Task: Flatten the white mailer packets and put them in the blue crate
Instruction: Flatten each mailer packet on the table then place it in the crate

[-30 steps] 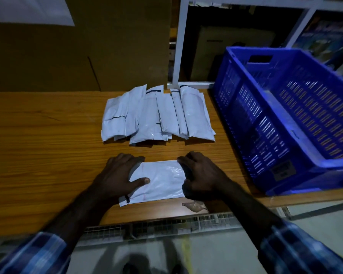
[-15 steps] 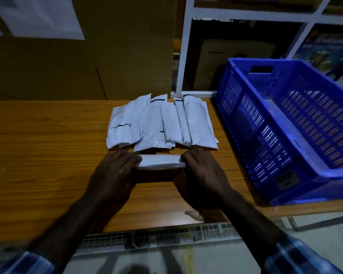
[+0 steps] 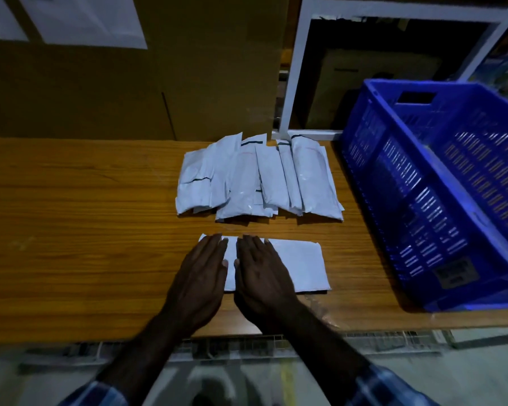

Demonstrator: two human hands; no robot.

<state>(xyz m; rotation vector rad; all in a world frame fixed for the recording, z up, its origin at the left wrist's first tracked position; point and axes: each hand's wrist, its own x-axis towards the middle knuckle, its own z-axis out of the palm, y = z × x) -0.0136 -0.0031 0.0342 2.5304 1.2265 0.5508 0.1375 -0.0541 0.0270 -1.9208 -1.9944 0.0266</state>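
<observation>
Head view: a white mailer (image 3: 294, 263) lies flat on the wooden table (image 3: 79, 230) just below the frame's centre, its long side running left to right. Both hands rest palm-down on its left half — the left hand (image 3: 201, 276) over the left end, the right hand (image 3: 257, 278) just beside it, thumbs nearly touching. The fingers (image 3: 214, 247) of each hand are straight and together, pressing on the mailer and grasping nothing; the mailer's right half shows bare. Above it, near the frame's centre, a pile of mailers (image 3: 255, 180) lies overlapping on the table, apart from the flat one. The blue crate (image 3: 423, 183) stands at the right of the frame on the table's right end — what little of its inside shows looks dark, and its contents cannot be told. Plaid sleeves (image 3: 384, 385) show at the bottom edge. Brown cardboard (image 3: 188, 68) fills the upper left, a white shelf frame (image 3: 294, 68) the upper middle.
</observation>
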